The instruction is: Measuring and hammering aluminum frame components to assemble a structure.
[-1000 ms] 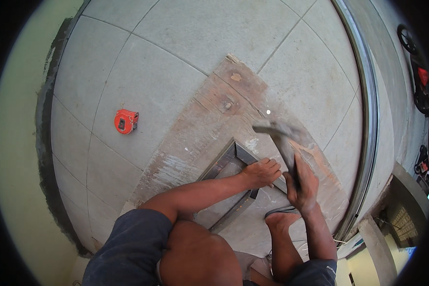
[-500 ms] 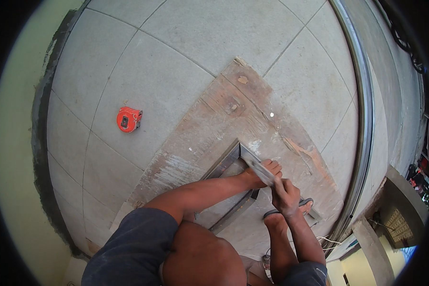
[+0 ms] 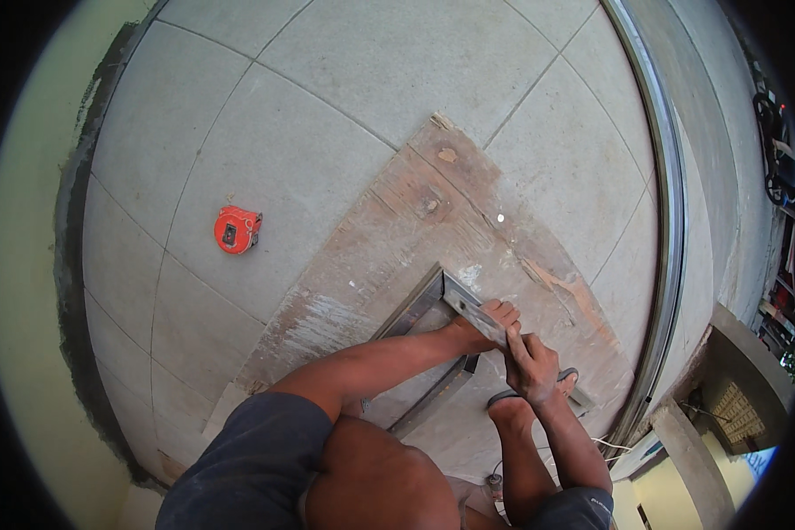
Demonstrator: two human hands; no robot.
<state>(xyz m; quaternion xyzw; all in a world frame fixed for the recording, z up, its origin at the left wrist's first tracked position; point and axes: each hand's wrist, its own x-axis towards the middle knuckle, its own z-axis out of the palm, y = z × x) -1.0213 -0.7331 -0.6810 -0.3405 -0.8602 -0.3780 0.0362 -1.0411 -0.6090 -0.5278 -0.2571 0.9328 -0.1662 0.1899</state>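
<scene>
A metal frame (image 3: 406, 309) of angled bars lies on a worn plywood board (image 3: 389, 238), with one corner pointing away from me. My left hand (image 3: 484, 329) reaches across and is closed around the frame's right-hand bar, near that corner. In my right hand (image 3: 532, 364) is the near end of a flat grey metal strip (image 3: 470, 309), its exact kind unclear. The strip slants over the frame's right-hand bar and reaches toward the corner, partly covering my left hand. My fingers hide the strip's near end.
An orange tape measure (image 3: 238, 230) sits on the floor tiles (image 3: 265, 124) left of the board. A metal track (image 3: 671, 221) curves along the right. My sandalled foot (image 3: 508, 399) rests close by my right hand, and a white cable (image 3: 614, 446) lies beyond it.
The far end of the strip has tipped slightly, so more of its flat face shows. Both hands keep their holds, and the whole view has shifted a little.
</scene>
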